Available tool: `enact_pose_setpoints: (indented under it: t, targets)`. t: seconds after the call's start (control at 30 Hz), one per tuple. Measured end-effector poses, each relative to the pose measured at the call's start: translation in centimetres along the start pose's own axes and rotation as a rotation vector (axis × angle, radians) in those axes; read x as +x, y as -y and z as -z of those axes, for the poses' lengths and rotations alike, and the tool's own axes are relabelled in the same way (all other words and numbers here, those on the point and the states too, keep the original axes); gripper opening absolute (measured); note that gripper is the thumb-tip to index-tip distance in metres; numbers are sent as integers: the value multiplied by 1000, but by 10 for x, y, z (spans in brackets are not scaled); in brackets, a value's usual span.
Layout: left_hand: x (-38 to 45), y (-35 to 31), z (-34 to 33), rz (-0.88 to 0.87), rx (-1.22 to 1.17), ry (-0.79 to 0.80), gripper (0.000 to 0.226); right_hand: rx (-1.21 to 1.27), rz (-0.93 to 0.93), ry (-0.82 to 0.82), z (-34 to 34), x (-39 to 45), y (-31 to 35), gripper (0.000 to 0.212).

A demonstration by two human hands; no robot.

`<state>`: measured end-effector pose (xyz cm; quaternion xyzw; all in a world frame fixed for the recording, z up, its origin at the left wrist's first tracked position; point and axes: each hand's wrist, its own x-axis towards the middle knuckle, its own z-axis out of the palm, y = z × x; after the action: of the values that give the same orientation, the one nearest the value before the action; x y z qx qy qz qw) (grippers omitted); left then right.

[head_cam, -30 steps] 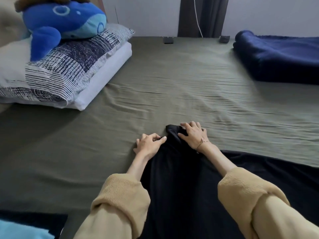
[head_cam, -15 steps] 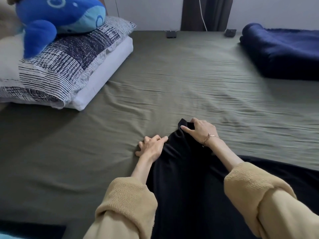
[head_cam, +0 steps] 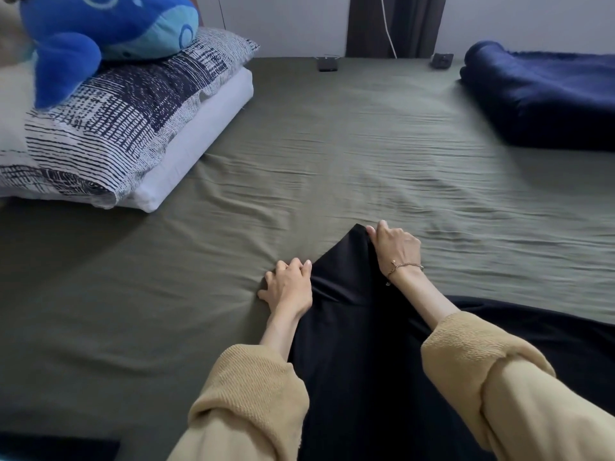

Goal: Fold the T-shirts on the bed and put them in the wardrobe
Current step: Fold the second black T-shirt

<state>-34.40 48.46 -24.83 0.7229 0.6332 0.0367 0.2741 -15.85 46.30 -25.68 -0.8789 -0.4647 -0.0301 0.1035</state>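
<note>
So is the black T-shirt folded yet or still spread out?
Not folded: the black T-shirt lies spread and bunched on the bed.

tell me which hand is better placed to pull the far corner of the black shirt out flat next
Right. The right hand already pinches the far corner of the black T-shirt; the left hand rests curled at its side edge, nearer the person.
</note>
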Motion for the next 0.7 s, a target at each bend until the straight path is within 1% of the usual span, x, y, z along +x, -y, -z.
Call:
enact_pose_setpoints:
  t: [0.07,0.1,0.17,0.2,0.23,0.3,0.37,0.4,0.47,0.53,0.57,0.6,0.63,0.67,0.7]
  targets:
    - [-2,-1,-4,-16,19,-33,45,65,-32,-35,6,-3,-4,48]
    - [-2,0,-4,-23,29,-54,45,60,-23,-84,10,-5,-5,47]
    - [-3,0,-8,-34,56,-92,45,-12,75,-184,16,-14,-7,43]
    - [-3,0,-8,-39,74,-107,45,-30,167,-187,19,-22,-4,41]
    - [-4,1,-9,-42,90,-114,46,-31,274,-145,19,-31,0,41]
    - [-5,-1,-11,-45,102,-125,46,14,430,29,16,-55,7,47]
    - [-5,-1,-11,-38,108,-132,46,19,435,203,11,-75,11,56]
    - [-4,-2,-9,-33,105,-132,46,-1,414,236,11,-81,8,59]
    - [-8,-8,-6,-17,102,-125,47,-24,374,231,17,-93,-6,61]
    - [-18,-17,-5,-19,143,-213,44,-14,352,211,25,-104,-22,61]
    - [-29,-22,-7,-43,192,-289,41,-10,336,219,30,-111,-32,60]
    - [-43,-28,-14,-110,233,-360,40,-13,312,232,35,-120,-43,60]
    - [-58,-32,-24,-216,242,-414,41,-17,285,241,37,-126,-54,60]
    - [-74,-38,-37,-356,214,-434,43,-11,250,243,40,-133,-69,60]
    - [-91,-45,-50,-489,170,-398,47,8,204,249,44,-139,-85,60]
